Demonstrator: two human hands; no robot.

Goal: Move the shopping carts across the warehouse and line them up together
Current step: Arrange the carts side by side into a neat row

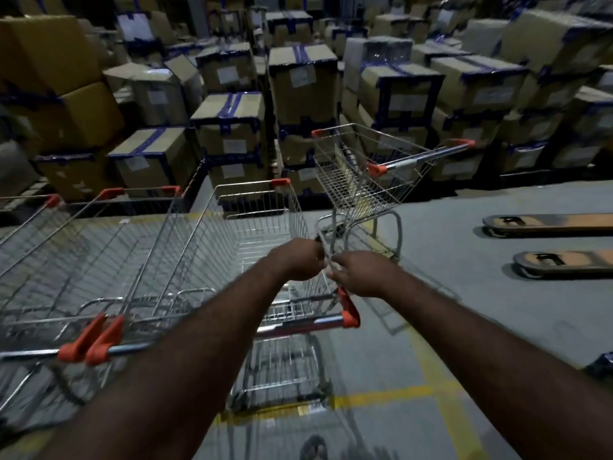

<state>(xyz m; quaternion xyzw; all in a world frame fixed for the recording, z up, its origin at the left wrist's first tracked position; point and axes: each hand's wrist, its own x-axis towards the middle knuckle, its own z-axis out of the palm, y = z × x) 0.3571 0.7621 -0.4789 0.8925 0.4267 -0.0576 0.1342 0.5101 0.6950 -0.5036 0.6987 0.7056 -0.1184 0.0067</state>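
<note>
— Along the far edge of the floor point(464, 310), what is piled up?
— Big brown boxes point(303, 78) with blue tape, stacked high.
— And the carts?
— The other carts point(99, 254) stand side by side at the left edge of the floor. The near cart point(258, 207) is right beside them, in front of the person. A small cart point(358, 180) stands farther off by the boxes, turned sideways.
— What is at the right edge?
— Two orange forks point(547, 224), lying flat.
— And the hands?
— Both hold the top wire on the near cart's right side. The left hand point(297, 258) is curled tight round it. The right hand point(356, 273) grips it too, just beside the left.
</note>
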